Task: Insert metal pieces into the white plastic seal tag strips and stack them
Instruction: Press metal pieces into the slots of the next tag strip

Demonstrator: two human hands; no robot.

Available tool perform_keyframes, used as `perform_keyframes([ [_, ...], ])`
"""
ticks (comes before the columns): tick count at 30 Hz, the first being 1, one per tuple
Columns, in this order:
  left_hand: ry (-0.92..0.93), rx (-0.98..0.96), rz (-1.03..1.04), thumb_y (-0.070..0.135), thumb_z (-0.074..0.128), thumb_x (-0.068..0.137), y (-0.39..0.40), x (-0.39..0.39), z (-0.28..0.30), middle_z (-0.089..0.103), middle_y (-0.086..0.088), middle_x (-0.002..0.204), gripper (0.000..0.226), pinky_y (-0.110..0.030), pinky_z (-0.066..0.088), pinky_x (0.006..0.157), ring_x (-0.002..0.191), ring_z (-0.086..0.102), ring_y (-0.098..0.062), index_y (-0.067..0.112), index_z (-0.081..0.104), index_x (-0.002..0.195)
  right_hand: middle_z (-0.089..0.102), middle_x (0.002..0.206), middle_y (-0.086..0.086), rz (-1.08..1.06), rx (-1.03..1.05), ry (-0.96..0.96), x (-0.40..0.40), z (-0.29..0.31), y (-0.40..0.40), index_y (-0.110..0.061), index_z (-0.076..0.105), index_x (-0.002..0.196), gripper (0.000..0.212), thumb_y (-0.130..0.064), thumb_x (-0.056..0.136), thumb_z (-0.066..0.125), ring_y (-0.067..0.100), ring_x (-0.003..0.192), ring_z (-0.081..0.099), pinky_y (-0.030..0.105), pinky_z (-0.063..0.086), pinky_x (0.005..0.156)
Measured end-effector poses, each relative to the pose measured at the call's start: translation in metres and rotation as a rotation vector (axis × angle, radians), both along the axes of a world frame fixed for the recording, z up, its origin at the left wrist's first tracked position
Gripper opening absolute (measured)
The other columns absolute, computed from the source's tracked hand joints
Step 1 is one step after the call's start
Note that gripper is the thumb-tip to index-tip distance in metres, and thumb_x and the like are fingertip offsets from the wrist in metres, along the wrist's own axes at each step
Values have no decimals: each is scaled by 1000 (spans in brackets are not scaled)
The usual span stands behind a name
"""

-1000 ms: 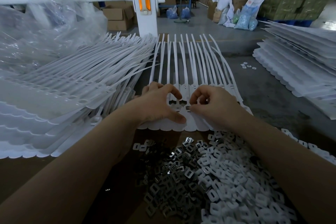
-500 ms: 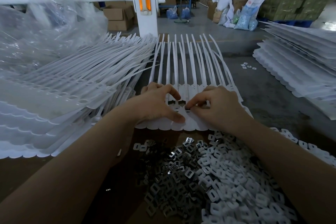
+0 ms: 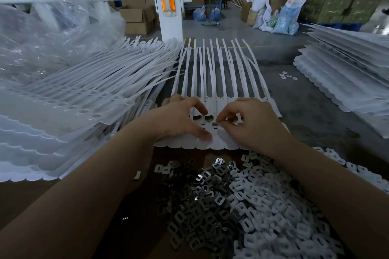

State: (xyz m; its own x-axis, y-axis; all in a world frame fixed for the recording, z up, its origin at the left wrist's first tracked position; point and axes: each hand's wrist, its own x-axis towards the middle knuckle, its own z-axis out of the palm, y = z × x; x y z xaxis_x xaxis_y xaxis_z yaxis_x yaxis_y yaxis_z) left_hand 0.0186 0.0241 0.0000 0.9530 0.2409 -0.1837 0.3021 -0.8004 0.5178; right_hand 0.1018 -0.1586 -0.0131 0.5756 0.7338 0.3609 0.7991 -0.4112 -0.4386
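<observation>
A right hand [image 3: 250, 124] pinches a small metal piece [image 3: 215, 124] at the strip sheet [image 3: 210, 143] mid-worktop; the left hand [image 3: 179, 120] presses it flat, fingers spread. Thin, floppy plastic, best held at its stiffer tag end.

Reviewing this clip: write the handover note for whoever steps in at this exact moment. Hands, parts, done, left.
Left hand: thumb pressing the strip sheet flat, holding nothing.
Right hand: pinching a metal piece at a slot mid-sheet.
Metal pile and white clips lie nearest you.
Strip stacks: left stack, right stack.
Done: cannot tell how many slots are filled.
Left: seat this piece, finish the sheet, stack it.
</observation>
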Motion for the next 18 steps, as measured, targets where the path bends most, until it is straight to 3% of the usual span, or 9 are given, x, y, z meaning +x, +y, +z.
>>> perform_keyframes([
  [3, -4, 2, 44, 55, 79, 69, 1, -1, 0, 32, 3, 137, 42, -51, 28, 107, 134, 26, -24, 57, 48, 97, 69, 79, -12, 269, 14, 188, -6, 6, -2, -30, 76, 86, 8, -24, 81, 76, 4, 78, 63, 20, 50, 74],
  [7, -28, 66, 89, 54, 68, 83, -1, 0, -4, 30, 0, 144, 26, -55, 23, 111, 139, 21, -26, 52, 48, 99, 72, 84, -14, 529, -152, 354, -14, 11, -3, -29, 78, 89, 11, -24, 79, 81, 8, 82, 67, 26, 53, 79],
  [10, -36, 45, 104, 52, 69, 83, -2, -2, -5, 31, 0, 142, 25, -55, 24, 111, 137, 22, -25, 50, 49, 99, 66, 84, -24, 597, -241, 370, -18, 12, -2, -35, 77, 95, 20, -31, 76, 82, 2, 88, 62, 16, 47, 78],
  [13, -49, 26, 112, 51, 70, 83, -2, -2, -5, 31, 0, 141, 25, -54, 24, 112, 136, 22, -24, 50, 50, 97, 66, 88, -22, 601, -301, 300, -21, 10, 0, -40, 75, 99, 23, -38, 76, 80, 2, 90, 61, 23, 47, 82],
  [18, -53, 33, 110, 51, 70, 83, -3, -2, -5, 31, 0, 142, 24, -55, 22, 112, 136, 21, -23, 51, 49, 95, 68, 90, -21, 604, -273, 296, -25, 9, 1, -40, 76, 90, 13, -35, 78, 79, 0, 91, 63, 35, 45, 94],
])
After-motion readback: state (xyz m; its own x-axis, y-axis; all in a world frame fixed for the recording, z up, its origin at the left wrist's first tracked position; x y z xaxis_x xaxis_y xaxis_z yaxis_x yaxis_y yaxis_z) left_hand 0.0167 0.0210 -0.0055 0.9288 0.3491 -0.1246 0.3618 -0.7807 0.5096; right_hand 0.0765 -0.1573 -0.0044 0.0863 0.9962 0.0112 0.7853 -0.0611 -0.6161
